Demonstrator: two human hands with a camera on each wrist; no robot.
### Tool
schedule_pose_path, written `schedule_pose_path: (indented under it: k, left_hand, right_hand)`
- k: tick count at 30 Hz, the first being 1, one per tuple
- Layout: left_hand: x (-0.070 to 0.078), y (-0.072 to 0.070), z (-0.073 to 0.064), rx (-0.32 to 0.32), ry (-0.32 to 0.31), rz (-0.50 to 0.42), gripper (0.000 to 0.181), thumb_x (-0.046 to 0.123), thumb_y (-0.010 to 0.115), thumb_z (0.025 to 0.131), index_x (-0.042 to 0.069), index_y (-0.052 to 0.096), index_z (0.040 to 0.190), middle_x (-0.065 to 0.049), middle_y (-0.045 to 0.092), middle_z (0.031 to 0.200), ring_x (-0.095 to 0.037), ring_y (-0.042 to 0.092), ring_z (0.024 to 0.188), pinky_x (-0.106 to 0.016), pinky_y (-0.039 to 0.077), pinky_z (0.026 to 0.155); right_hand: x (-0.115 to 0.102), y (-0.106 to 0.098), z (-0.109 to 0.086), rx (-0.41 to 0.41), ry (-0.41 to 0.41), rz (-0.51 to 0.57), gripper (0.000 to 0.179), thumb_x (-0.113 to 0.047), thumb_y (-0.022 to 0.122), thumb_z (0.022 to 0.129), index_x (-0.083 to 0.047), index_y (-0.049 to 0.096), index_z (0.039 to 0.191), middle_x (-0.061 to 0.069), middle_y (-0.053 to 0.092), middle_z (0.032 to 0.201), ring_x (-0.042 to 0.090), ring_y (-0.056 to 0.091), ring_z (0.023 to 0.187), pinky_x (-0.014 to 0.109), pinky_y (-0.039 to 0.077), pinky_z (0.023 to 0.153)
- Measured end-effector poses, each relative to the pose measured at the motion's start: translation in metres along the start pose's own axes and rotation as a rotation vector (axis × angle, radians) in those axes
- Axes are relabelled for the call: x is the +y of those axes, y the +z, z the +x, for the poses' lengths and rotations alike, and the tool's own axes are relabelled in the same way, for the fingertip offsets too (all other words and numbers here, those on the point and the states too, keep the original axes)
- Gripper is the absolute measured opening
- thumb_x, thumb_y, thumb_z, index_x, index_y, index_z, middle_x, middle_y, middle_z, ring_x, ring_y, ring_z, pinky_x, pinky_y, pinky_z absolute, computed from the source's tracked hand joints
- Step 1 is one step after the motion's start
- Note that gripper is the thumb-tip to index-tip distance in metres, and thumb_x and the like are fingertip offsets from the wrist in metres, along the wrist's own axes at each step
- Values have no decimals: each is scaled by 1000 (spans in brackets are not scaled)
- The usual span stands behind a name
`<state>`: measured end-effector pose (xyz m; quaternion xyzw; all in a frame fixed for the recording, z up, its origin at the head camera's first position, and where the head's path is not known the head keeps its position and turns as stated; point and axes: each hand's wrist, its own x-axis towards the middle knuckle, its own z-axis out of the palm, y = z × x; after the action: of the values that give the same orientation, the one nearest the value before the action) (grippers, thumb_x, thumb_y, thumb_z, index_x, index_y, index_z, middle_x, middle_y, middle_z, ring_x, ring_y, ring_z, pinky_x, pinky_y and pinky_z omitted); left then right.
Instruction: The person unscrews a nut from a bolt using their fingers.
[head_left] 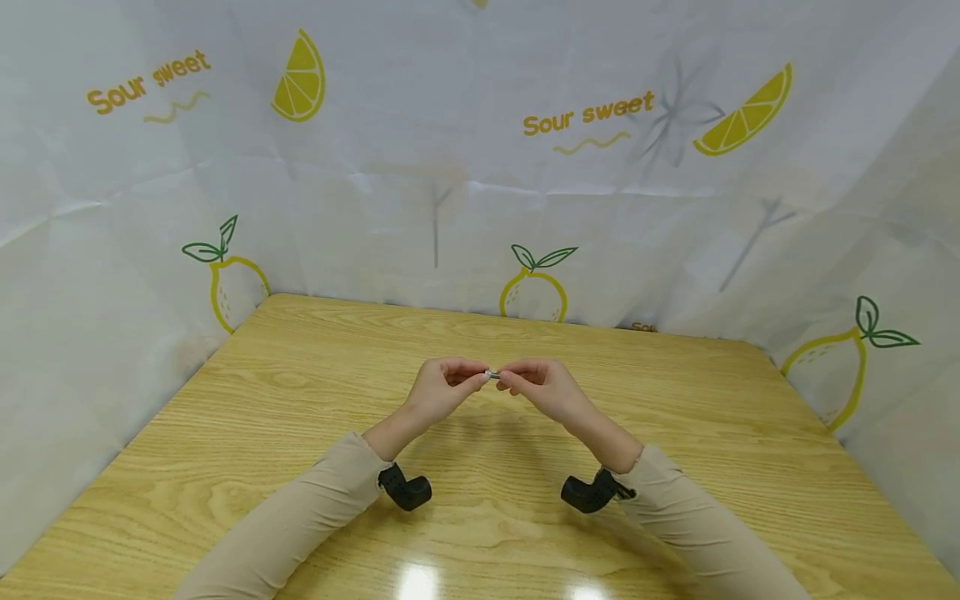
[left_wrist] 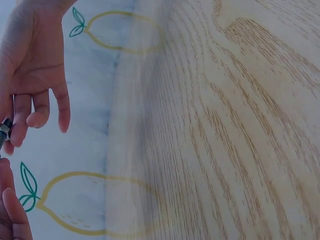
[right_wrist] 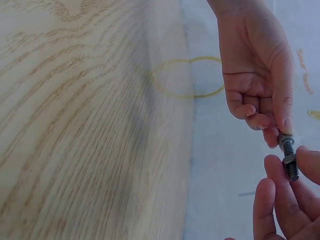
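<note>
Taking the bolt [head_left: 492, 375] as the clock's centre, the tabletop [head_left: 217, 450] gives passing room at 9 and 3 o'clock, outside the arms, and in a strip at 12 before the hanging cloth [head_left: 360, 242], which bars the way beyond. At 6, a lane between the sleeves [head_left: 307, 512] is narrowed by black wrist mounts [head_left: 407, 490] at 7 and 5; the left hand [head_left: 444, 387] and right hand [head_left: 551, 392] meet at its head.
</note>
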<state>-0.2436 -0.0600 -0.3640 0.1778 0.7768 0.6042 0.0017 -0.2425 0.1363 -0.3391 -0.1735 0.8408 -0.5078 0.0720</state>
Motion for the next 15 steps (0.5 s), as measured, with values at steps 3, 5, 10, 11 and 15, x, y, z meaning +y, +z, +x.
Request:
schedule_pose_path:
  k: [3,5,10,11,15]
  left_hand:
    - [0,0,0,-3,8,-2,26,18,62,91,1,67,110,-18,68,105,-38,63,97,-45,54,81]
    - [-1,0,1,-3,3,-6,26,18,62,91,1,67,110,-18,68,106,-37,64,97,-45,54,82]
    - [-1,1,1,0,-4,-16,27,19,63,90,1,67,110,-18,68,106,-37,63,97,-45,54,82]
    - [-1,1,1,1,-6,-16,27,18,63,90,1,67,110,-18,68,106,-37,63,97,-45,54,82]
    - [0,0,0,6,-5,-15,26,17,62,90,1,67,110,-17,68,105,-38,63,97,-46,53,82]
  right_hand:
    - [0,0,-1,10,-7,3,28,-21,60,92,-4,64,113,15,67,109,30,62,102,48,49,92]
    - [0,0,-1,23,-10,5,27,-19,64,89,-5,64,113,14,66,110,24,62,98,43,52,87]
    - [1,-1,-1,18,-32,-3,35,-20,65,89,-6,60,120,16,63,114,25,61,98,36,53,84]
    - [1,-1,-1,11,-29,-2,35,-22,63,90,-6,60,121,16,64,114,28,61,101,39,52,86]
    - [1,-1,0,-15,-11,-24,36,-31,54,95,-4,62,119,17,68,110,35,60,106,49,47,95]
